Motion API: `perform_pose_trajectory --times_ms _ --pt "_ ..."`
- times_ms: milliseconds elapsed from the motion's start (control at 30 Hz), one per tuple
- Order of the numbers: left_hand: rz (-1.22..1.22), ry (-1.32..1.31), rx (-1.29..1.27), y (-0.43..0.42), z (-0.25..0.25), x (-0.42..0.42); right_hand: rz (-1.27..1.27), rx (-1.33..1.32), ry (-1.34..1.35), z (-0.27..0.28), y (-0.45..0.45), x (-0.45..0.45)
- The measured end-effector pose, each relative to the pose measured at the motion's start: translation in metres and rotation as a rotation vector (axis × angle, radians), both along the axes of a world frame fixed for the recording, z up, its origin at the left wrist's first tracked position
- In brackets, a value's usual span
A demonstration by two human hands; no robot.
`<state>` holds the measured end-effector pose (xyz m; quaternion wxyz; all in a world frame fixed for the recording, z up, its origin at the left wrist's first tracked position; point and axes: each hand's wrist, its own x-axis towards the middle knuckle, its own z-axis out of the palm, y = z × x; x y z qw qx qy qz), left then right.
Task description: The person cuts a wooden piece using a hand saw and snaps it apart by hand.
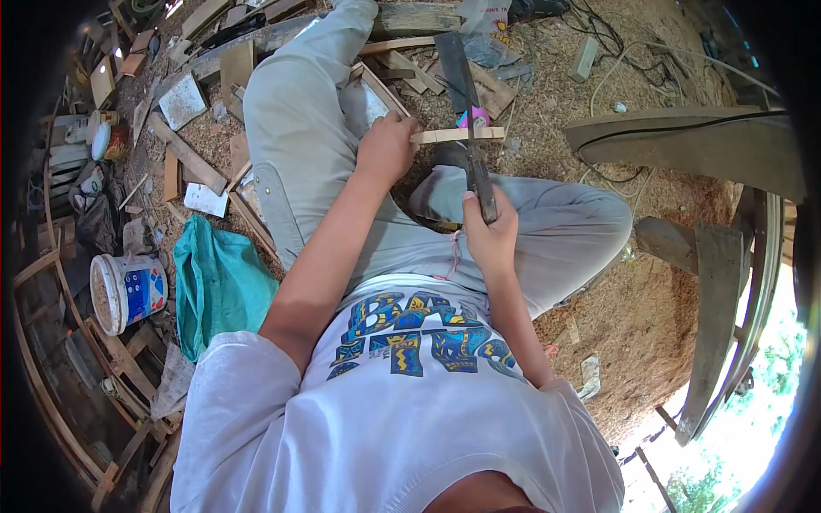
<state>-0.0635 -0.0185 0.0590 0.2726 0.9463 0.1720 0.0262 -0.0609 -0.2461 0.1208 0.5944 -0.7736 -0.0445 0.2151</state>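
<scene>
Two bare hands meet over a floor strewn with shavings, my left hand [389, 152] closed around one end of a pale wooden strip [487, 133], my right hand [493, 235] wrapped about the handle of a long dark knife [455, 75]. The strip runs out from my left fist toward my right side, ahead of my right hand and farther from my body, its far tip free. The knife crosses it near that free end; whether the edge touches the wood I cannot tell.

The strip is slender, straight and smooth, with small dark marks along its length; the blade is broad and flat toward its far end, narrowing near the grip. Both hands hang above my bent legs, clad in grey trousers [299, 128] of soft, creased cloth. Rough-sawn offcuts [188, 154] lie scattered to my left, near a crumpled teal cloth [218, 278] and a round white plastic bucket [107, 295] with a blue and red label. To my right, a black cable [658, 128] trails over a broad, weathered board [693, 158] with a curved edge, above crumbly brown ground [633, 359].
</scene>
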Motion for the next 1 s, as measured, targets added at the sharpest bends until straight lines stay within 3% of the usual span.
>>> perform_pose_trajectory --times_ms 133,333,433,533,600,667,733,1000 --pt "0.038 -0.016 0.014 -0.002 0.002 -0.001 0.078 -0.062 -0.159 0.007 0.002 -0.001" --pt "0.049 -0.016 -0.057 0.009 -0.001 0.003 0.194 -0.063 -0.039 0.01 0.0 -0.005" --pt "0.075 -0.063 -0.271 0.013 -0.003 0.01 0.224 0.008 -0.038 0.014 -0.004 -0.007" --pt "0.27 -0.211 -0.323 0.027 -0.015 0.036 0.201 0.015 -0.02 0.028 -0.005 -0.007" --pt "0.523 -0.518 0.032 0.023 -0.024 0.055 0.193 -0.003 0.006 0.026 -0.008 -0.004" --pt "0.568 -0.409 0.046 0.017 -0.032 0.062 0.186 -0.019 0.034 0.023 -0.009 -0.004" --pt "0.619 -0.296 0.297 0.011 -0.048 0.066 0.181 -0.046 0.016 0.023 -0.008 -0.004" --pt "0.627 -0.171 0.214 0.016 -0.061 0.067 0.144 -0.118 0.072 0.039 -0.01 -0.013"
